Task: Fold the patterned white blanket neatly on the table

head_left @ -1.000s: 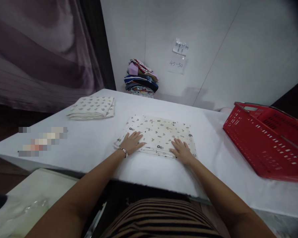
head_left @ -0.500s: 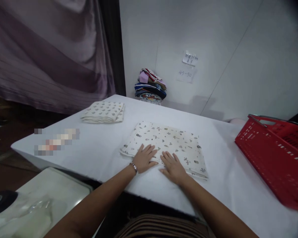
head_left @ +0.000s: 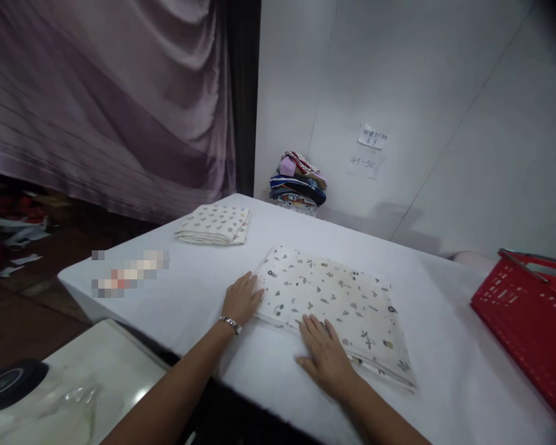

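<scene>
A folded white cloth (head_left: pixel 333 303) printed with small grey and brown plant shapes lies flat on the white-covered table (head_left: pixel 278 371). At its left edge rests my left hand (head_left: pixel 242 301), fingers stretched out, a metal band on the wrist. My right hand (head_left: pixel 327 355) lies flat with spread fingers over the near edge of the cloth, thumb on the table. Neither hand grips anything. Farther back on the left sits a second folded cloth (head_left: pixel 215 224), cream with a small grey print.
A red plastic basket (head_left: pixel 528 315) stands at the right. Behind the table's far edge rises a stack of folded fabrics (head_left: pixel 299 182) against the wall. A pale surface (head_left: pixel 115 364) with a black round object (head_left: pixel 13 383) is at lower left; a purple curtain (head_left: pixel 167 111) hangs behind.
My left hand has slid left from the near edge to the cloth's left edge. My right hand stays at the near edge. The whole view has shifted, so things appear lower and farther right.
</scene>
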{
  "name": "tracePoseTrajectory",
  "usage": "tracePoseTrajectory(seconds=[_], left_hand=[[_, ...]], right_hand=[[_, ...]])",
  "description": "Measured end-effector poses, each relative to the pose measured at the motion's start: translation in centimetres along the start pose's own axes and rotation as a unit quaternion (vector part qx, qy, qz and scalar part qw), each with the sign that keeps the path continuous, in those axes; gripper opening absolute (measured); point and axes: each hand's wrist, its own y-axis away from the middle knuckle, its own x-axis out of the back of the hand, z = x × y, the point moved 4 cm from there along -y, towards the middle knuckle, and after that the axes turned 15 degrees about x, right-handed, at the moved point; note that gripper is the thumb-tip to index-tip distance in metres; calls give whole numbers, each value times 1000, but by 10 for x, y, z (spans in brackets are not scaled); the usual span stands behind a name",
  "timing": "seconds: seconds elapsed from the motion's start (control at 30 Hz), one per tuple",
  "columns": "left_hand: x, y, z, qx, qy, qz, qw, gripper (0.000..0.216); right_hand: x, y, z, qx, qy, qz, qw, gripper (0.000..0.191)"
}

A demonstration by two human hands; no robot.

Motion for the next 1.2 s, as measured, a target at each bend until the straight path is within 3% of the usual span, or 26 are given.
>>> tracePoseTrajectory(seconds=[0.13, 0.27, 0.37, 0.47, 0.67, 0.83, 1.07, 1.2], left_hand=[[2, -13, -7, 60, -18, -63, 996, 44], [9, -17, 6, 73, -36, -48, 996, 40], [7, -16, 29, 13, -25, -12, 1000, 42], [-9, -14, 46, -50, -20, -27, 998, 53], [-36, -15, 42, -44, -45, -81, 995, 64], [-35, -16, 41, -49, -51, -69, 995, 63], [-23, -12, 51, -37, -54, -57, 996, 62], [-22, 7, 65, -121, -48, -47, 990, 60]], right_hand=[[12, 1, 3, -10, -37, 1, 999, 62], [19, -6, 7, -27, -19, 26, 999, 60], [6, -13, 8, -15, 7, 14, 1000, 63], [-8, -15, 9, -2, 26, 5, 1000, 65], [1, -16, 7, -9, 7, -4, 1000, 63], [14, -37, -6, 5, 3, 7, 1000, 66], [-2, -47, -14, 20, 3, 0, 1000, 70], [7, -46, -16, 25, -21, 5, 999, 73]])
